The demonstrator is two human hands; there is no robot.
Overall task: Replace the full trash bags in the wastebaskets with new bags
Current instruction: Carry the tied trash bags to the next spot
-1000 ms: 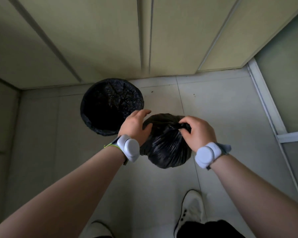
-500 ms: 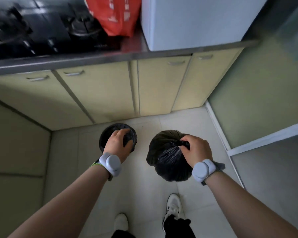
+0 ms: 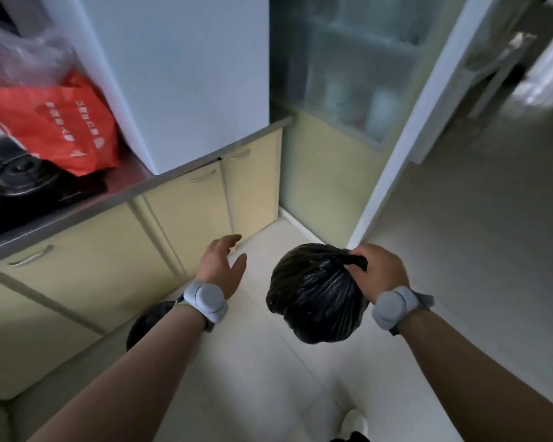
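Pale tiled floor (image 3: 256, 378); yellow cabinets (image 3: 87, 269) under the worktop (image 3: 77, 215), upper left. Right hand (image 3: 377, 272) grips the trash bag (image 3: 313, 301) by its neck; left hand (image 3: 221, 266) is empty, fingers relaxed.

Just behind the left hand (image 3: 221, 266) sits the left wrist pod (image 3: 206, 299), pale grey and rounded, on a dark strap with a thin yellow-green edge. The right wrist pod (image 3: 393, 306), behind the right hand (image 3: 379, 272), matches it, and a grey strap end sticks out to its right. Both forearms are bare. Nearest, at the bottom edge, are a white shoe (image 3: 353, 421) and a dark trouser hem (image 3: 348, 438).
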